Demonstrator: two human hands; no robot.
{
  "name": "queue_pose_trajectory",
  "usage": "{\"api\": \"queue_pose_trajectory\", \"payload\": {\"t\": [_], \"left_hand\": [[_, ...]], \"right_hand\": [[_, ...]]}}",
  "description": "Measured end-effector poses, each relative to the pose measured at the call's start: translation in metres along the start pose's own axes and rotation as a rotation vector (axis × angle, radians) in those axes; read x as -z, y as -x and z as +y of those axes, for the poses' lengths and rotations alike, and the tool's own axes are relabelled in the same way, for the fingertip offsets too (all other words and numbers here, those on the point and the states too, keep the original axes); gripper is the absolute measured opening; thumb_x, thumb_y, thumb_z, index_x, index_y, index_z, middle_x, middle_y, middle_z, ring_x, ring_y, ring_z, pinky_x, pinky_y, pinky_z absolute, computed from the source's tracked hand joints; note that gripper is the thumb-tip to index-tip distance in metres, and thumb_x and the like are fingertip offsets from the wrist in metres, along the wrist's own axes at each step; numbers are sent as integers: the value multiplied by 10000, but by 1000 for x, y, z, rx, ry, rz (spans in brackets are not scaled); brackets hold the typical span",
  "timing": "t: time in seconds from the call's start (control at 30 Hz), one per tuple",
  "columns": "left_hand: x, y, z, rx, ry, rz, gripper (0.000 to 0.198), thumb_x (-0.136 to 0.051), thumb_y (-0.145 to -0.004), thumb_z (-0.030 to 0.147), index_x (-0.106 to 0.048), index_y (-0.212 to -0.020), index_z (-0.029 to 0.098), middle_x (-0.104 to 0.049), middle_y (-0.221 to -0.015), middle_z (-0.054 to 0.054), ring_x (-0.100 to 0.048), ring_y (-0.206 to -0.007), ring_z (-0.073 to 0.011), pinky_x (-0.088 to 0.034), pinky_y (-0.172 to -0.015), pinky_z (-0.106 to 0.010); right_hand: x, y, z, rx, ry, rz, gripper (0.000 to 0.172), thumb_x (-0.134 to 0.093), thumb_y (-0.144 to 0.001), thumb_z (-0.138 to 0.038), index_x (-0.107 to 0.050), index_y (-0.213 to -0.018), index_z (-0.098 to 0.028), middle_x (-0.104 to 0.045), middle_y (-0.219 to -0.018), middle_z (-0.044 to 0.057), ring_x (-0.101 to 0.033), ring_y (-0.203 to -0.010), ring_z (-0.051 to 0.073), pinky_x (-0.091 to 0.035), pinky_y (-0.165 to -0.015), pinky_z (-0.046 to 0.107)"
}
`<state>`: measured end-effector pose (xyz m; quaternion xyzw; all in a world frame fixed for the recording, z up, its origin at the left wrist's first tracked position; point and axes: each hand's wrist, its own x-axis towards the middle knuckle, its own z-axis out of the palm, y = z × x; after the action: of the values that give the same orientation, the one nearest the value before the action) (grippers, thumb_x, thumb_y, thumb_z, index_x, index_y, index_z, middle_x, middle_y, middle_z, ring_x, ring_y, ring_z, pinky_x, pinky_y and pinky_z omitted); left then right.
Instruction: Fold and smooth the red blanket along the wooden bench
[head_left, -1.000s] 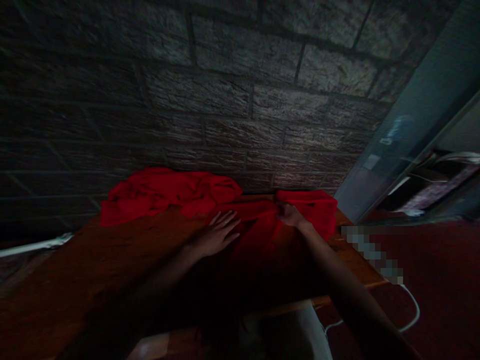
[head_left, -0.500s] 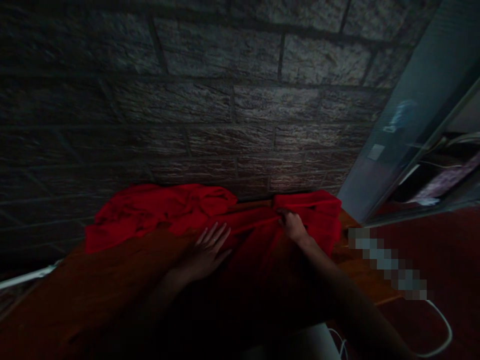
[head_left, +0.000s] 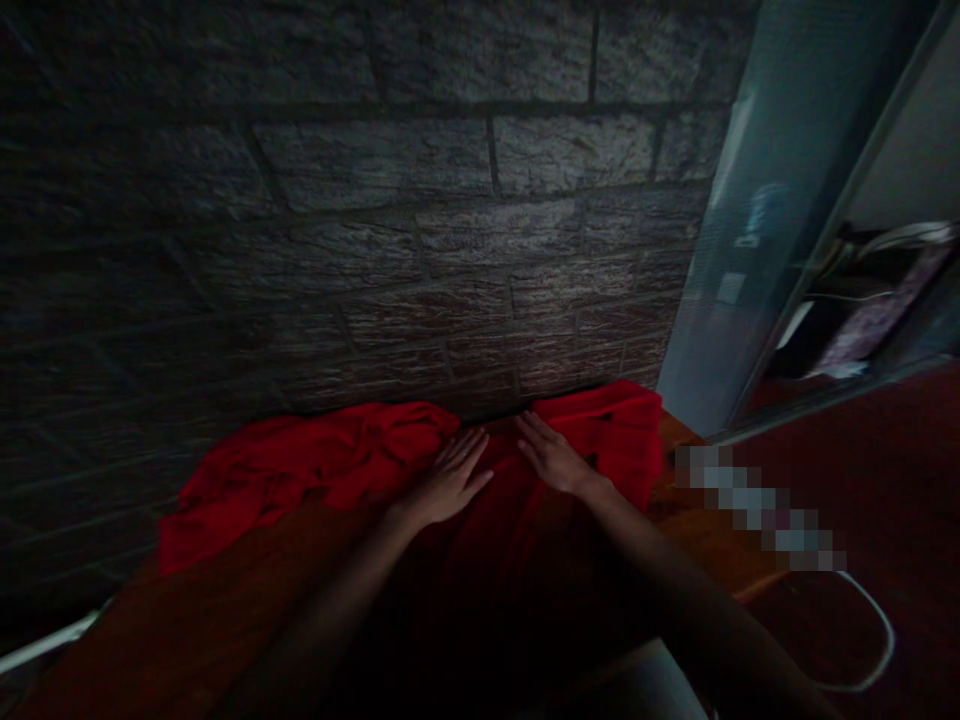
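Because left hand [head_left: 454, 485] and right hand [head_left: 556, 462] lie palm-down on red cloth [head_left: 499, 515] across the counter [head_left: 274, 560], presumably keeping it flat, fingers [head_left: 541, 436] are extended, gripping nothing; crumpled red heap [head_left: 300, 460] left

The red cloth [head_left: 491, 530] in the middle of the surface [head_left: 720, 530], the heaped cloth [head_left: 307, 460] towards its far left corner and the folded cloth [head_left: 630, 425] at its far right corner all look matt and creased. The surface itself looks like smooth brown wood. Beyond its far edge the wall [head_left: 465, 240] is rough, matt, stone-like block, while the white cable [head_left: 890, 635] off the right edge looks like smooth plastic.
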<state>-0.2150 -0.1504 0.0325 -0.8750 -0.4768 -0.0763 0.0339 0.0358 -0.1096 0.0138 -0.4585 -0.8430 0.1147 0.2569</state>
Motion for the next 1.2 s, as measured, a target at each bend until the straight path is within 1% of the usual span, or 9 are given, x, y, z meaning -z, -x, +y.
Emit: {"api": "queue_pose_trajectory", "payload": {"t": [0.2,0.4,0.6,0.73,0.83,0.9,1.0,1.07,1.2], "left_hand": [[-30,11,-6,63,-54,-31,691,-250,-986,617,-242,-1559,230,-243,-1609,-91,-198,-1495,-264,-176,-1207,-512],[-27,55,-14,225,-86,40,733,-315,-944,673,-339,-1527,229,-273,-1600,-100,-251,-1480,-290,-202,-1202,-512],[-23,92,-21,395,-8,57,878,-341,-907,724,-232,-1559,147,-176,-1627,-140,-125,-1505,-314,-247,-1192,-476],[-21,94,-20,387,9,54,881,-341,-910,721,-247,-1551,123,-187,-1619,-165,-128,-1502,-333,-200,-1200,-516],[-15,93,-18,296,-4,115,788,-360,-941,659,-301,-1533,142,-248,-1603,-161,-157,-1500,-319,-143,-1210,-549],[-7,93,-14,171,14,173,689,-384,-971,583,-343,-1516,164,-302,-1589,-141,-185,-1497,-299,-137,-1216,-545],[1,90,-5,-27,112,240,553,-435,-993,461,-406,-1484,209,-414,-1540,-98,-290,-1467,-253,-225,-1211,-503],[1,87,3,-105,194,231,496,-452,-997,406,-450,-1457,220,-485,-1493,-80,-374,-1426,-224,-304,-1190,-458],[-7,84,13,-97,306,118,461,-400,-1017,382,-475,-1443,222,-511,-1473,-57,-460,-1367,-199,-380,-1158,-405]], "right_hand": [[-18,9,-4,-119,146,-336,641,-268,-1024,-440,-213,-1558,-90,-50,-1608,161,-38,-1502,269,-131,-1223,476],[-19,9,-2,-190,196,-339,701,-258,-1014,-487,-184,-1559,-53,-19,-1599,201,-29,-1501,294,-124,-1214,486],[-21,7,-3,-215,202,-371,706,-275,-1010,-510,-189,-1563,-80,-41,-1611,191,-16,-1503,293,-112,-1210,500],[-7,6,-8,-231,228,-339,706,-351,-1006,-484,-212,-1554,-61,-55,-1611,202,-15,-1501,324,-128,-1208,496],[17,19,-26,-205,188,-256,686,-518,-955,-423,-337,-1519,-77,-197,-1593,210,-176,-1482,365,-223,-1181,492],[32,43,-47,-157,73,-183,558,-538,-948,-378,-487,-1438,-117,-423,-1500,194,-429,-1371,344,-344,-1120,430],[41,99,-89,-159,-286,-170,396,-482,-971,-433,-687,-1221,-206,-718,-1135,99,-692,-941,254,-498,-903,359],[36,140,-117,-238,-610,-250,391,-521,-943,-492,-744,-1106,-215,-750,-965,61,-694,-826,226,-525,-790,327],[20,192,-157,-642,-1244,-143,508,-717,-821,-458,-663,-1258,-205,-690,-1196,81,-629,-1112,260,-495,-936,358]]}}
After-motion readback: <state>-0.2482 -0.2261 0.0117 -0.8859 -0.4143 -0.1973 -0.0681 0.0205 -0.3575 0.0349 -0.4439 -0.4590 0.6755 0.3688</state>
